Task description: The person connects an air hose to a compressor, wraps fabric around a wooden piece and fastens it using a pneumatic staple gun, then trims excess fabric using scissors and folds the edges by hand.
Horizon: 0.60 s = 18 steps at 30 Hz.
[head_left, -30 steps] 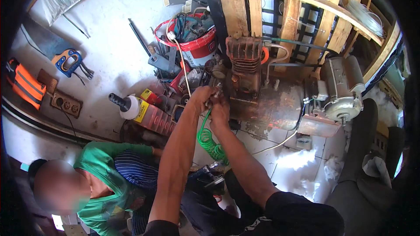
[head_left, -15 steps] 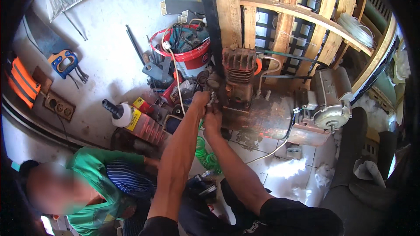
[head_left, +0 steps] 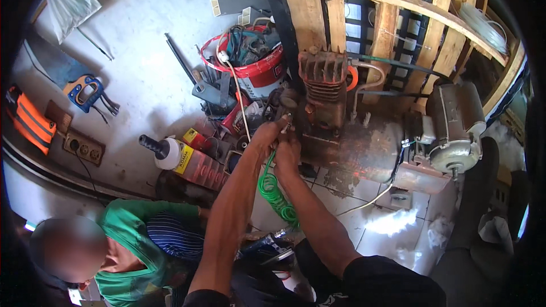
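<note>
Head view: left hand (head_left: 267,136) and right hand (head_left: 288,150) both closed around a small silvery metal fitting (head_left: 286,127) — exact finger placement partly hidden. Fitting sits at the upper end of the green coiled plastic hose (head_left: 274,199), just beside the rusty brown compressor tank (head_left: 367,145), below the round dull gauge (head_left: 289,99). Risks: a crooked fit could leak or pop loose if the tank is pressurised; springy coils could tug it askew; a slip could scrape knuckles on rusty metal — cramped spot.
</note>
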Tool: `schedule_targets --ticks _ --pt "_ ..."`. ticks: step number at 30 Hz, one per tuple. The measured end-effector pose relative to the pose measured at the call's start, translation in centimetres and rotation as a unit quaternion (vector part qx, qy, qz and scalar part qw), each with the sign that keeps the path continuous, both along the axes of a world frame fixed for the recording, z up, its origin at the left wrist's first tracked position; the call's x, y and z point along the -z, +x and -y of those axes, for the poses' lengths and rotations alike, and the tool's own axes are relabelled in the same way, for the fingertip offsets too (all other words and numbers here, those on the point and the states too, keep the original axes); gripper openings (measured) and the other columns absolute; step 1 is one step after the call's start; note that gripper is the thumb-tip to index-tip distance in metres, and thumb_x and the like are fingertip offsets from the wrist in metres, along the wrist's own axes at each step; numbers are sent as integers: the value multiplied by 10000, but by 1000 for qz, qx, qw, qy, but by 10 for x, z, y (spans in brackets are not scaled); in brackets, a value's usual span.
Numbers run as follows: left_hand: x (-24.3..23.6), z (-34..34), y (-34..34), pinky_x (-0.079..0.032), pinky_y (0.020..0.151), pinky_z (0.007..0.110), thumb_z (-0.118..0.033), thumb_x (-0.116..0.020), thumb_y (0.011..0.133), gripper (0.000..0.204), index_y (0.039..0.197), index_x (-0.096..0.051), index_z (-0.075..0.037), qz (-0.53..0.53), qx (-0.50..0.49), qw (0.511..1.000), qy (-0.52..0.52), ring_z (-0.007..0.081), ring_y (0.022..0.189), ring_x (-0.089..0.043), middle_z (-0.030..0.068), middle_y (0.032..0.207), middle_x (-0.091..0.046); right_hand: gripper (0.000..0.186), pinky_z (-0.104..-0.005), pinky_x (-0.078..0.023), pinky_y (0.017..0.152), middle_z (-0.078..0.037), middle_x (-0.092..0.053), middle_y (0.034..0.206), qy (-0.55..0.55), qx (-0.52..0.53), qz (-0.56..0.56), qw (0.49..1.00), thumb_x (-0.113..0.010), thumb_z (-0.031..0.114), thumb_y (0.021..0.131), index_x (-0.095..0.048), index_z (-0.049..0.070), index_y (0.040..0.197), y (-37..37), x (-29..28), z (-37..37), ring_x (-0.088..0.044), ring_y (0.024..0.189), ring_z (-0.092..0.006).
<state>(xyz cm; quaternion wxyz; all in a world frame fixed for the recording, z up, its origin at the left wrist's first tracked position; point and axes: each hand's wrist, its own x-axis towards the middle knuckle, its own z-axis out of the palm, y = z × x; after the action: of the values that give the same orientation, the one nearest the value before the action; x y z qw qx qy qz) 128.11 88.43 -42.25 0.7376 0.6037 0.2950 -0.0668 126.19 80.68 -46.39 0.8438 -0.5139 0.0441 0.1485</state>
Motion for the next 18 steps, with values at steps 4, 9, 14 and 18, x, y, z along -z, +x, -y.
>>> schedule_targets --ticks 4,9,14,18 --pt "-17 10 6 -480 655 363 -443 -662 919 486 1075 -684 16 19 -25 997 74 198 760 -616 100 900 -678 284 -284 -310 433 2 -502 723 88 108 59 988 -504 300 984 -592 67 1120 1 8 -16 -447 546 -105" --pt "-22 7 8 -484 656 346 -462 -664 925 483 1014 -688 13 20 29 997 66 193 752 -611 90 899 -673 388 -364 -374 724 -147 -537 1006 -12 23 5 1000 -451 300 1002 -538 -6 1225 11 8 -6 -504 869 -268" --pt "-4 1 10 -432 577 309 -475 -622 942 453 930 -692 -27 10 18 1000 19 171 652 -556 46 790 -628 489 -444 -412 996 -281 -539 1283 -52 -18 50 997 -407 299 1017 -481 -59 1342 15 10 -3 -534 1185 -412" --pt "3 7 1 -451 652 329 -491 -600 948 488 957 -696 -12 31 -11 999 35 176 722 -572 60 811 -639 491 -474 -411 986 -303 -565 1239 -124 -26 54 991 -394 337 1027 -520 -57 1293 12 8 4 -537 1163 -457"
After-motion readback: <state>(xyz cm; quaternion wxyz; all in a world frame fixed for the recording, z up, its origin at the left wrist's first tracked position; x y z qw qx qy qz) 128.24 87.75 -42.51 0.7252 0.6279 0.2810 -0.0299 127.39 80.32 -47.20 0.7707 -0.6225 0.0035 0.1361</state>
